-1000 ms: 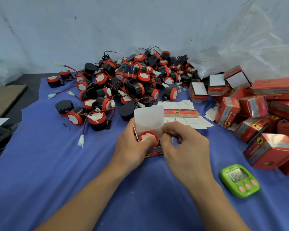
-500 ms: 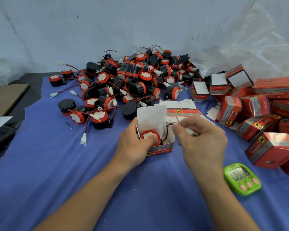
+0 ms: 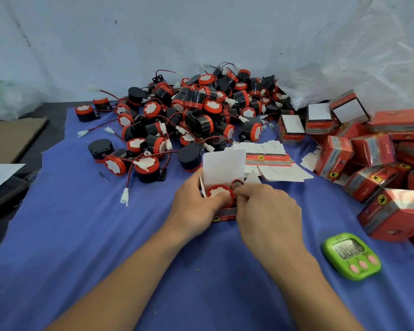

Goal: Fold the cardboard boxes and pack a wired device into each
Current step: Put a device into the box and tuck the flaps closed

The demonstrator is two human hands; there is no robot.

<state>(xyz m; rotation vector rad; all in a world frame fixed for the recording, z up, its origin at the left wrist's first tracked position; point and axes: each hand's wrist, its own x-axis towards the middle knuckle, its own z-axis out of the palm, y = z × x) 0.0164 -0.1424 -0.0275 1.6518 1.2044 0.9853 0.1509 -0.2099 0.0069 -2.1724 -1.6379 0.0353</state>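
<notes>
On the blue cloth [image 3: 105, 247], close in front of the person, stands a small red cardboard box [image 3: 225, 215] with its top open and its white lid flap upright at the back. Inside sits a wired device [image 3: 219, 193], a round black unit with a red rim and a white centre facing up. Its wire [image 3: 237, 183] curls in a dark loop at the box's right edge.

The left hand [image 3: 196, 204] grips the box from the left, fingers curled round its side and thumb resting on the device's face. The right hand [image 3: 268, 211] comes in from the right and pinches the wire loop between thumb and forefinger just above the opening.

A green timer [image 3: 350, 255] lies near the right forearm. Just behind the box lie flat box blanks [image 3: 273, 161], white side up with one red strip showing. Beyond them is a heap of loose devices [image 3: 196, 115] with tangled red and black leads. To the right, folded red boxes [image 3: 373, 163] are piled up, three of them at the back [image 3: 318, 118] showing white flaps. Crumpled clear plastic [image 3: 356, 68] rises behind them.
</notes>
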